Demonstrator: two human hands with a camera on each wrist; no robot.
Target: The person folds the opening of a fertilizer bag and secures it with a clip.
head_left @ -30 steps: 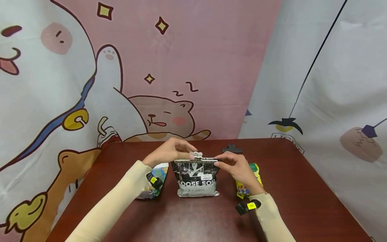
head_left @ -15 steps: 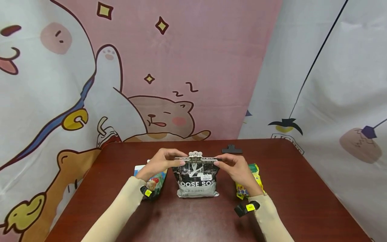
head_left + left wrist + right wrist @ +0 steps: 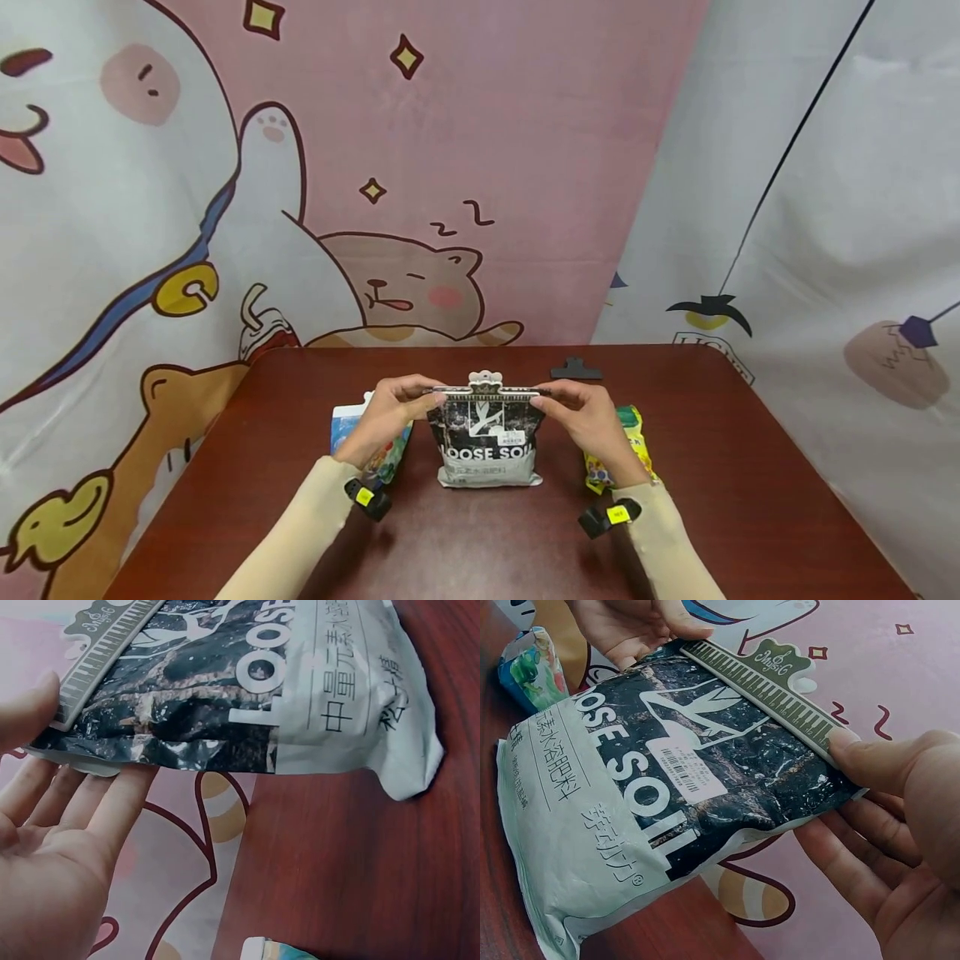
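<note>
A black-and-white fertilizer bag [image 3: 487, 450] printed LOOSE SOIL stands upright on the table. Along its top edge sits a long bag clip [image 3: 769, 694] with a piano-key pattern and a scalloped tab. My left hand [image 3: 386, 417] pinches the bag's top left corner, its thumb at the clip's end and its fingers behind the bag. At the opposite corner, my right hand [image 3: 588, 417] does the same, thumb [image 3: 855, 750] in front on the clip's end and fingers [image 3: 855, 847] behind.
Partly behind my left forearm stands a colourful pouch [image 3: 347, 422] with a white top. A yellow-and-green packet [image 3: 633, 433] lies beside my right wrist. Toward the back of the brown table [image 3: 750, 467] rests a black clip [image 3: 576, 369]. A cartoon-printed cloth [image 3: 555, 183] hangs behind.
My left hand has slid from the clip's middle tab leftward to the bag's top left corner, uncovering the tab. The right hand has kept its hold on the right corner.
</note>
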